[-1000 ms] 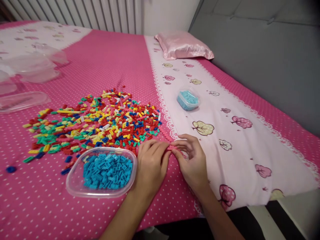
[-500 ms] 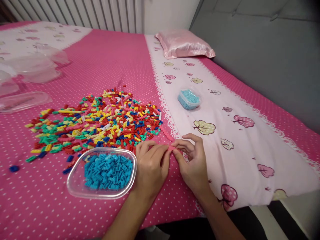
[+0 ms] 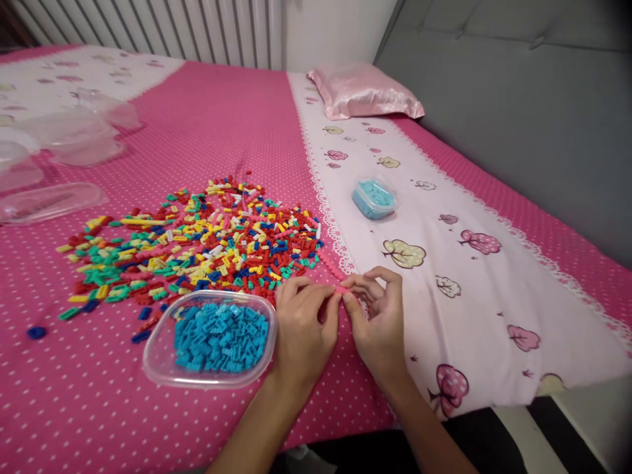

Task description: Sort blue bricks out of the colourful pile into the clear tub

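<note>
My left hand [image 3: 305, 322] and my right hand [image 3: 380, 322] meet at the fingertips, both pinching a small pink building brick [image 3: 340, 289] between them. Fingers cover most of it. Just beyond, a strip of joined pink bricks [image 3: 332, 263] lies on the sheet, and I cannot tell whether it connects to the held piece. Left of my left hand stands a clear plastic tub [image 3: 158, 359] with blue bricks [image 3: 222, 336] in it. A wide pile of mixed bricks [image 3: 237, 230] in red, yellow, green, blue, white and pink spreads behind the tub.
A smaller clear tub of light blue bricks [image 3: 374, 199] sits on the white tree-print band. Several empty clear containers [image 3: 74, 131] lie at the far left. A pink satin pillow [image 3: 363, 92] rests against the grey headboard [image 3: 508, 118]. A radiator [image 3: 197, 33] runs along the back.
The view has shifted slightly, so the tub and pile appear a little further right. Both hands keep their pinch on the pink brick, with barely any finger movement.
</note>
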A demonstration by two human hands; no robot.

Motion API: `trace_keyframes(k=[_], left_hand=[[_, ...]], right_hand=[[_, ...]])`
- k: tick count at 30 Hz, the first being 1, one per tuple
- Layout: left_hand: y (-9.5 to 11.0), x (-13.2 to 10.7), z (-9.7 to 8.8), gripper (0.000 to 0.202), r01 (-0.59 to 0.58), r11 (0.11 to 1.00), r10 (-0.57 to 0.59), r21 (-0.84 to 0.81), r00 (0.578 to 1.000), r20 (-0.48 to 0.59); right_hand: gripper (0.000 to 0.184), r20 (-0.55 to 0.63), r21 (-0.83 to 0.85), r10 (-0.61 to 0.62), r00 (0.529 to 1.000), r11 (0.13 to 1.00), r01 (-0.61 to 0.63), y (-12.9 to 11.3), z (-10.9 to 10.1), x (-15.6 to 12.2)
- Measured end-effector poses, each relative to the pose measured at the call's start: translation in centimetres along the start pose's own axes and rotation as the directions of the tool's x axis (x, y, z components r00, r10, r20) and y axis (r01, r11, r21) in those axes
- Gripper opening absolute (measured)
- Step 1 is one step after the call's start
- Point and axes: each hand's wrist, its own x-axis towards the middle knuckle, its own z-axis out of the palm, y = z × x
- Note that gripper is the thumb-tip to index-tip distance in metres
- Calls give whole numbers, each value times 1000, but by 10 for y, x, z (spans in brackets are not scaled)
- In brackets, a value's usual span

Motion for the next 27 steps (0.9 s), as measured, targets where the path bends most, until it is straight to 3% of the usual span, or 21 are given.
trace_keyframes(k=[10,16,27], left_hand=[[-2,0,-2,14,-60,997,59,38,998,29],[1,1,-4,6,-78,996,78,45,997,9],[1,1,-4,9,-125,992,125,1,992,8]], right_hand=[[34,-7,10,-26,1000,1000,26,3,-6,2],[37,-44,15,-32,999,999,32,1,-5,1],[39,-83,34,-18,996,999,20,0,-6,-1]])
